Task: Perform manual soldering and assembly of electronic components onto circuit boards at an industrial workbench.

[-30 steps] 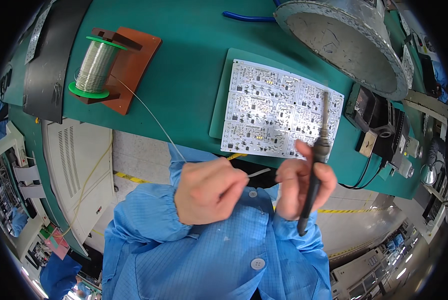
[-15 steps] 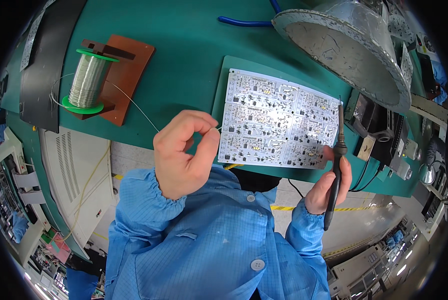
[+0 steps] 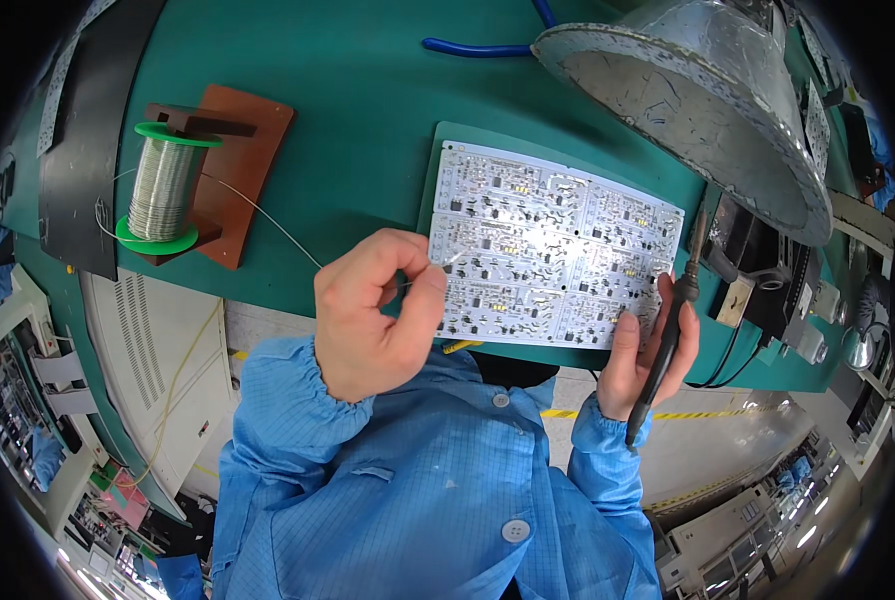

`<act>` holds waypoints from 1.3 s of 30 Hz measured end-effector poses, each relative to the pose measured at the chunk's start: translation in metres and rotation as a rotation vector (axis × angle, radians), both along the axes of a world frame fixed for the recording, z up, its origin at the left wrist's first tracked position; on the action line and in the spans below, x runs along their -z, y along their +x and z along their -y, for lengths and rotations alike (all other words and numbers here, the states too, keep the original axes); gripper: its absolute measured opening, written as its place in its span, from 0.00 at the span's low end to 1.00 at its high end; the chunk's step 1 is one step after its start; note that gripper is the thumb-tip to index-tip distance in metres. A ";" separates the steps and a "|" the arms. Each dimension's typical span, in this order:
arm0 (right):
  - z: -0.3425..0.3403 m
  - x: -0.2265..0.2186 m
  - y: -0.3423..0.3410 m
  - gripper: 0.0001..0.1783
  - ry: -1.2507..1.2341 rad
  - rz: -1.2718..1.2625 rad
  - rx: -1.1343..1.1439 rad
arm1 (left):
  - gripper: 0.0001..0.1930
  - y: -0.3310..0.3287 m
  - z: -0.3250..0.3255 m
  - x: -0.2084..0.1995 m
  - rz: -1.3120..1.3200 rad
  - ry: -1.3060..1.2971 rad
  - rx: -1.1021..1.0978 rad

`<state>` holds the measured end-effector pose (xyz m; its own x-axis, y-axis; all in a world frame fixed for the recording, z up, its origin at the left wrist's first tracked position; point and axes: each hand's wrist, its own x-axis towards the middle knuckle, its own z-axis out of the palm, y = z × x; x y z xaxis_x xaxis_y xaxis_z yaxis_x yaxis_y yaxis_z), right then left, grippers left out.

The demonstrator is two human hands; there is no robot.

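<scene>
Between the thumb and forefinger of my left hand (image 3: 373,320) is pinched a thin solder wire (image 3: 268,214), whose short end pokes out over the left edge of the circuit board panel (image 3: 508,237). The wire runs back to a solder spool (image 3: 161,190) with green flanges at the left. My right hand (image 3: 623,375) grips a black-handled soldering iron (image 3: 666,350) at the panel's lower right corner. Its metal tip points away from me, past the panel's right edge and apart from it. The white panel, full of small components, lies flat on a green board.
The spool sits on a brown stand (image 3: 250,180). A large metal fume hood (image 3: 688,130) overhangs the far right, with a blue-handled tool (image 3: 478,48) beside it. Black soldering equipment (image 3: 758,260) stands right of the panel. A black mat (image 3: 88,150) covers the far left of the green bench.
The wire's end now reaches over the panel's left edge. My right hand has shifted slightly left and the iron leans more. The bench things have shifted a little in the view.
</scene>
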<state>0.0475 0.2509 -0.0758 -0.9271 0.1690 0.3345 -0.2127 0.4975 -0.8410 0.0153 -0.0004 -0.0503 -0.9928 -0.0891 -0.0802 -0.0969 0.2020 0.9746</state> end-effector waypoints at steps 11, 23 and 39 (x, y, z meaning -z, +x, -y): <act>0.004 0.007 0.000 0.30 0.016 -0.026 -0.019 | 0.02 -0.004 0.002 0.006 0.014 0.058 -0.094; 0.003 0.007 0.001 0.31 0.025 -0.001 -0.016 | 0.03 -0.003 0.007 0.010 0.028 0.052 -0.056; -0.002 0.008 0.000 0.30 0.011 -0.004 -0.009 | 0.05 -0.002 -0.002 0.013 -0.027 0.069 -0.096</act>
<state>0.0477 0.2533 -0.0840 -0.9272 0.1573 0.3400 -0.2205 0.5047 -0.8347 0.0129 0.0014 -0.0636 -0.9819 -0.1790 -0.0626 -0.0858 0.1250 0.9884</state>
